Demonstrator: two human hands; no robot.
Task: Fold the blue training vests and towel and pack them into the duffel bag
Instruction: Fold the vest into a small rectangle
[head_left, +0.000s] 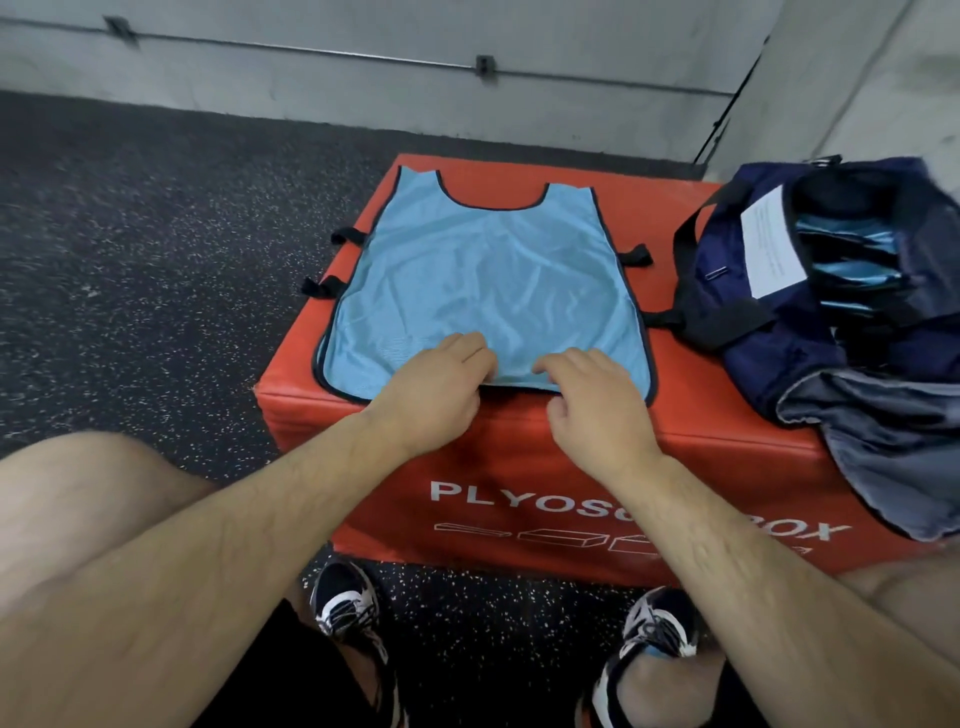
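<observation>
Pinching near hem of vest (483, 280) with left hand (441, 387) and right hand (597, 405), likely to fold it forward across box (696, 400), beside open bag (779, 364) kept near for packing.

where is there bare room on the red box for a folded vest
Bare red box top between the vest's right edge and the duffel bag. Crowded: bag and grey towel fill the right end, left hand and right hand hold the near hem.

Bare, hairy forearms (260, 514) lead to the left hand (441, 387) and right hand (597, 410). In front of the red box (519, 462) are black shorts (291, 680) and two dark sneakers (345, 605) with white-grey panels and white laces; the right sneaker (657, 629) shows some blue.
</observation>
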